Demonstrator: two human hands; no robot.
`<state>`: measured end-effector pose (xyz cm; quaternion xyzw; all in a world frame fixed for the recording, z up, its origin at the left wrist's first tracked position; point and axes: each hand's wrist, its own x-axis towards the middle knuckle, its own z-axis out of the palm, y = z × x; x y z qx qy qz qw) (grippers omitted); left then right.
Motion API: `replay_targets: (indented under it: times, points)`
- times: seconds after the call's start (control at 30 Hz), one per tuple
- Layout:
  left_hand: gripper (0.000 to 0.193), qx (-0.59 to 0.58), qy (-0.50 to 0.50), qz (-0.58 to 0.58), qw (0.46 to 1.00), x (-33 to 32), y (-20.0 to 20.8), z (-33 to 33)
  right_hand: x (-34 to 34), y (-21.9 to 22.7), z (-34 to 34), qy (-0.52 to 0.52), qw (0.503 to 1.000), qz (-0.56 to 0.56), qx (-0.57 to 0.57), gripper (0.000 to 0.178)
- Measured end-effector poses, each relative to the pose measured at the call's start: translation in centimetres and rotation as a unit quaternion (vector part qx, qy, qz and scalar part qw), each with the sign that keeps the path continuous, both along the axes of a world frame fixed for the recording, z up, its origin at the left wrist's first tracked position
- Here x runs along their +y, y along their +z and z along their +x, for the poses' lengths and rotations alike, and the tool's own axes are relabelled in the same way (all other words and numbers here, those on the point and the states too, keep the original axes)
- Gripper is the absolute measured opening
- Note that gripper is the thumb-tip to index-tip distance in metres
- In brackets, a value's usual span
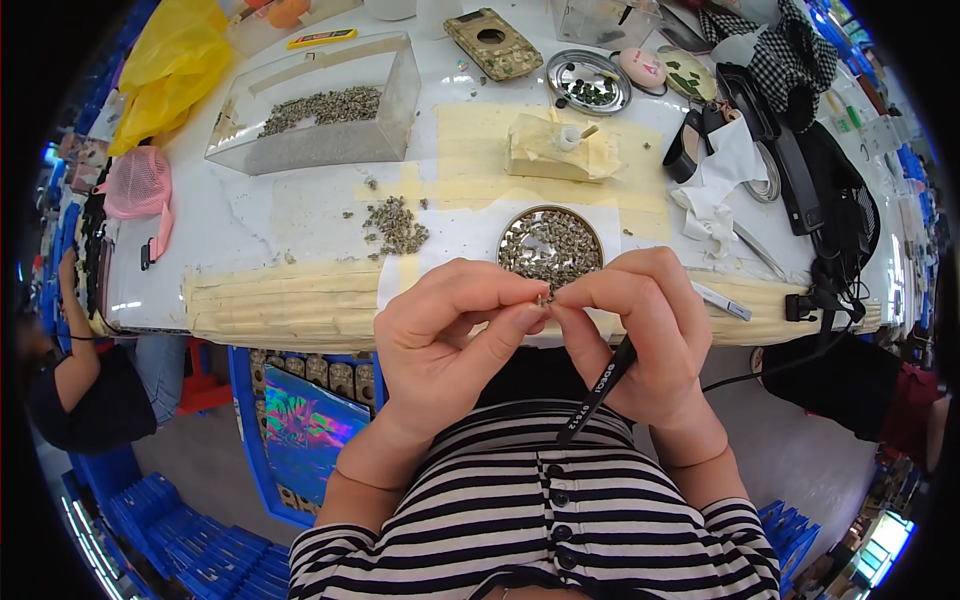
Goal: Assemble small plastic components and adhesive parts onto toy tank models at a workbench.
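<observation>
Over the near table edge, both hands meet fingertip to fingertip. My left hand pinches a tiny metal part between thumb and forefinger. Thumb and forefinger of my right hand close in on the same spot; whether they grip the part too is hard to tell. Tucked in the right hand is a black tool with a slim flat handle, pointing down toward my striped shirt; its tip is hidden. Just beyond the fingers sits a round tin full of small metal parts. Left of it lies a loose pile of similar parts.
Farther back stand a clear box of metal parts, a camouflage case, a tape-wrapped block and a tin with dark pieces. Silver tweezers lie right. Below the table is a blue crate. People sit at both sides.
</observation>
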<state>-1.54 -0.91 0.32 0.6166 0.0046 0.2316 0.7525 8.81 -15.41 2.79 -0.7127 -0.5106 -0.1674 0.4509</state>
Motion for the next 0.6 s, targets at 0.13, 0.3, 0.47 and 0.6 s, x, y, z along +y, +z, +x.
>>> replay_targets:
  times: [0.13, 0.3, 0.47, 0.6]
  points:
    - [0.017, -0.005, 0.005, 0.020, 1.000, 0.0, -0.1, 0.0, 0.1, -0.1, -0.1, -0.005, 1.000, 0.006, 0.005, 0.020]
    - [0.016, -0.007, 0.031, 0.005, 0.999, 0.1, -0.3, -0.2, -0.9, 1.0, 0.7, -0.011, 0.997, -0.044, 0.057, 0.041]
    - [0.013, -0.009, 0.064, -0.007, 0.998, 0.2, -0.2, 0.0, -5.9, -0.3, 4.4, -0.198, 0.969, -0.128, 0.078, 0.029]
    - [0.011, -0.002, 0.073, -0.023, 0.997, 0.4, -0.7, 0.1, -8.3, -1.0, 4.7, -0.291, 0.929, -0.195, 0.122, 0.014]
